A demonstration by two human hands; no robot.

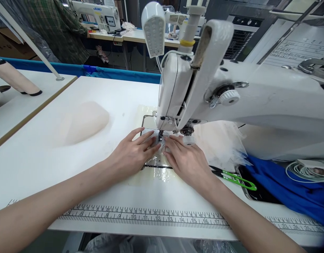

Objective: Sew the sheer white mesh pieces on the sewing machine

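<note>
A white sewing machine (pixel 175 88) stands over the table, its presser foot (pixel 160 135) low over the metal needle plate (pixel 158 162). Close by on the left, my left hand (pixel 131 151) lies flat with its fingers spread, fingertips pointing at the foot. My right hand (pixel 189 158) rests on the other side, fingers stretched forward and thumb slightly apart. Between the fingertips is a small bit of sheer, pale material (pixel 163 144), mostly hidden by the fingers. Both hands press down around it. Whether either one pinches its edge is hard to see.
A pale sheer piece (pixel 89 121) lies left on the table; more sheer fabric (pixel 218 142) is under the machine arm. Green-handled scissors (pixel 239 180), a phone (pixel 259 188) and blue cloth (pixel 291 189) lie right. A ruler strip (pixel 146 218) edges the front. Behind, a person's plaid sleeve (pixel 58 28) shows.
</note>
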